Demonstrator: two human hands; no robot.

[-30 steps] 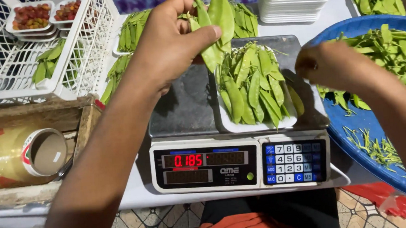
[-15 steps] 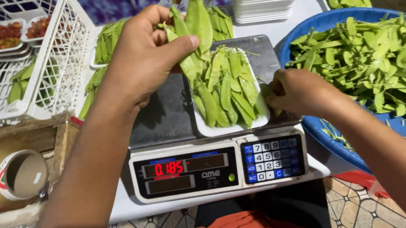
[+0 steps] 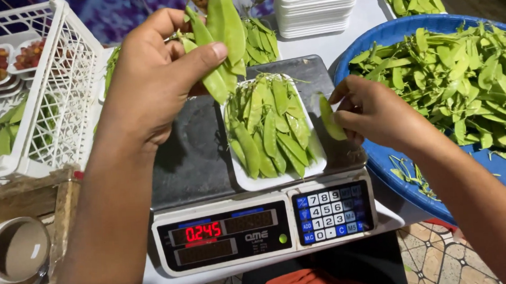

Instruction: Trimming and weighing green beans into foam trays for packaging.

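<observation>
A person's two bare hands work over a digital scale (image 3: 207,156) on a white table. The left hand (image 3: 155,78) is raised above the scale's steel platform, thumb and fingers closed on a small bunch of flat green pods (image 3: 217,33) that stick upward past the fingertips. On the platform sits a white tray (image 3: 279,180) heaped with more pods lying mostly lengthwise. The right hand (image 3: 374,114) hovers just beside the tray's right edge, thumb and fingertips pinching a single pod (image 3: 332,118) held over the platform. To the right, touching the scale's side, is a big blue basin (image 3: 401,177) piled with loose pods, with stem trimmings on its bare bottom. Behind the scale are a stack of empty white trays (image 3: 315,6) and further filled trays. At left stands a white plastic crate (image 3: 57,95) holding trays of small red fruit and pods. At lower left, a roll of film (image 3: 11,253) lies in a wooden box.
</observation>
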